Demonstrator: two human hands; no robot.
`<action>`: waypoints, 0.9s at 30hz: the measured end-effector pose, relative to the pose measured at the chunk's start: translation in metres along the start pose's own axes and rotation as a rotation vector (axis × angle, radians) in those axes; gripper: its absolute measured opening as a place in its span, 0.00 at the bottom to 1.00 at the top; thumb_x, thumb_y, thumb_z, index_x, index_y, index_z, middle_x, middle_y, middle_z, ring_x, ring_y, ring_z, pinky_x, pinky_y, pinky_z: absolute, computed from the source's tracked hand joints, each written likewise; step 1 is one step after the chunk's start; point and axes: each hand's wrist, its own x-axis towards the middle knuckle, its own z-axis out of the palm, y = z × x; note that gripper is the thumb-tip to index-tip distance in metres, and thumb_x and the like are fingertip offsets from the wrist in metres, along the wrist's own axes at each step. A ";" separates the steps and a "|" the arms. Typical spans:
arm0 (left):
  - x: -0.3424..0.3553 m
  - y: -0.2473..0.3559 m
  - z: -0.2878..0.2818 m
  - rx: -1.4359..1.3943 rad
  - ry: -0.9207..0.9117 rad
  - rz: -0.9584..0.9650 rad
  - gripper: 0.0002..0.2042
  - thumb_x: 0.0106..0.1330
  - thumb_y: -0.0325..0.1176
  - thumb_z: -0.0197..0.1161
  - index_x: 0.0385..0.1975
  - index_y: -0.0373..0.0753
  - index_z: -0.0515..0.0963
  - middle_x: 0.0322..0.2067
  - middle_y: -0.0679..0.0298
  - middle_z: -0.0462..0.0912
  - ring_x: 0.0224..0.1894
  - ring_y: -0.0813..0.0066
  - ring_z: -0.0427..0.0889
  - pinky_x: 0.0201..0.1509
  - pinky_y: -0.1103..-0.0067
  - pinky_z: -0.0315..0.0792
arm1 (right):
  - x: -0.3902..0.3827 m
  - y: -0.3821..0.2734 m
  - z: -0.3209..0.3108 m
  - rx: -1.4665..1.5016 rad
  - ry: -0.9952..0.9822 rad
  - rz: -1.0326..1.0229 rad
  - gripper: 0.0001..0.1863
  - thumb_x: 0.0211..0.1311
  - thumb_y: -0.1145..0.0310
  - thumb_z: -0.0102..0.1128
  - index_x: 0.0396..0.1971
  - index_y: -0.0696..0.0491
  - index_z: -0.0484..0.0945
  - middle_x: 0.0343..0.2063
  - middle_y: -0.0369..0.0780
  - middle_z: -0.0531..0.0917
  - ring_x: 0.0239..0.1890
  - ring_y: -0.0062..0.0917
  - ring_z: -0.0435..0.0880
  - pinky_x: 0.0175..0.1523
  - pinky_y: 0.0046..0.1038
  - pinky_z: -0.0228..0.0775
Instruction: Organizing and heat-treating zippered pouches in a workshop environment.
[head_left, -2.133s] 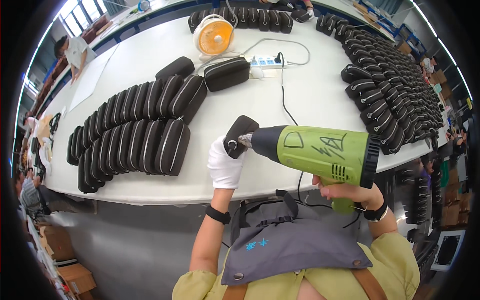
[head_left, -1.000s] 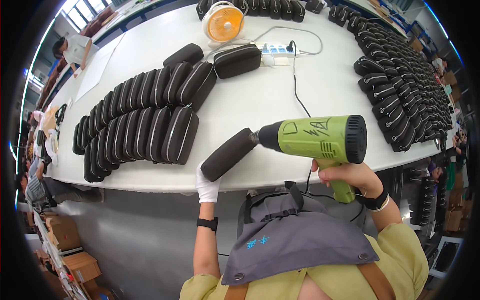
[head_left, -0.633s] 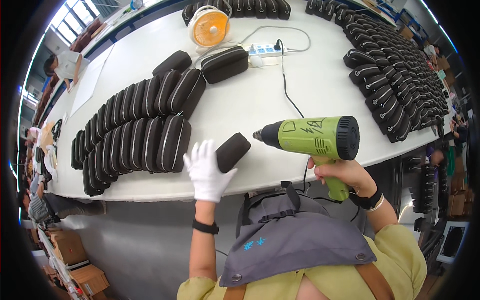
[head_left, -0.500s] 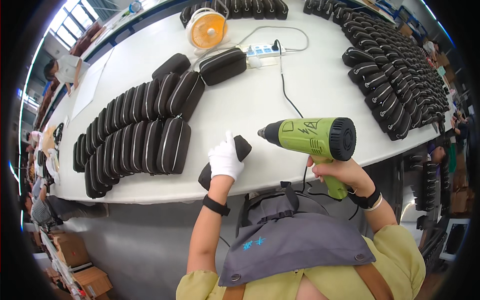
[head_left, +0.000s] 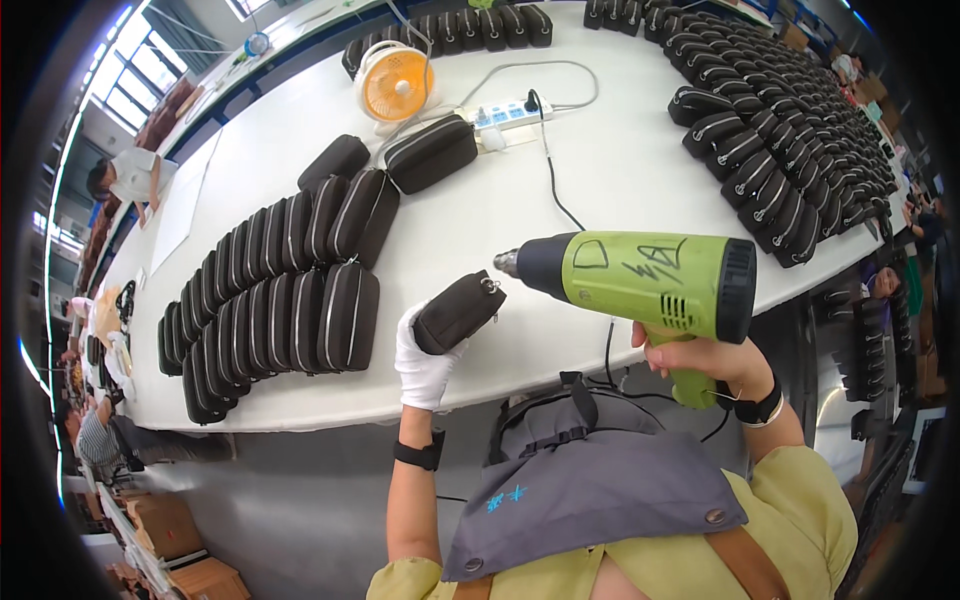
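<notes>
My left hand [head_left: 422, 370], in a white glove, holds a black zippered pouch [head_left: 458, 314] at an angle above the near edge of the white table [head_left: 240, 160], its metal zipper pull facing up at the far end. My right hand [head_left: 700, 360], bare, grips the handle of a green heat gun [head_left: 625, 270] with a black barrel end. The metal nozzle points left and sits just off the pouch's far end. Left of my hands stand two curved rows of similar black pouches [head_left: 270, 315], with a few more pouches [head_left: 430, 150] lying behind them.
An orange-and-white fan [head_left: 395, 85] and a power strip [head_left: 508, 116] with cords sit mid-table. Many black pouches [head_left: 760, 140] fill the right side; another row [head_left: 450, 35] lines the back. Co-workers [head_left: 135, 175] are at the left and right edges. Cardboard boxes [head_left: 170, 525] lie lower left.
My left hand let the pouch rest on the table, regrasped it, and now holds it turned, zipper pull showing. The heat gun moved right off the pouch, then swung slightly back left toward it.
</notes>
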 end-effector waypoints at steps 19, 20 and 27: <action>-0.012 -0.019 0.012 -0.008 0.138 0.107 0.37 0.44 0.21 0.76 0.57 0.39 0.67 0.52 0.60 0.75 0.54 0.67 0.76 0.59 0.73 0.72 | -0.007 -0.001 0.011 -0.247 -0.035 -0.140 0.17 0.54 0.77 0.64 0.45 0.57 0.77 0.36 0.36 0.82 0.31 0.16 0.78 0.35 0.21 0.73; -0.010 -0.019 0.017 -0.245 0.233 -0.051 0.36 0.46 0.21 0.75 0.58 0.39 0.67 0.52 0.61 0.74 0.54 0.68 0.76 0.59 0.72 0.72 | -0.007 -0.002 0.011 -0.250 -0.032 -0.139 0.17 0.54 0.77 0.64 0.45 0.57 0.77 0.36 0.36 0.82 0.31 0.16 0.78 0.35 0.21 0.73; -0.011 -0.074 0.031 -1.020 0.369 -0.594 0.26 0.64 0.30 0.66 0.61 0.42 0.65 0.55 0.61 0.72 0.55 0.63 0.74 0.57 0.67 0.74 | -0.006 0.000 0.015 -0.172 0.100 -0.132 0.17 0.53 0.76 0.63 0.45 0.56 0.76 0.35 0.36 0.80 0.29 0.17 0.78 0.32 0.21 0.73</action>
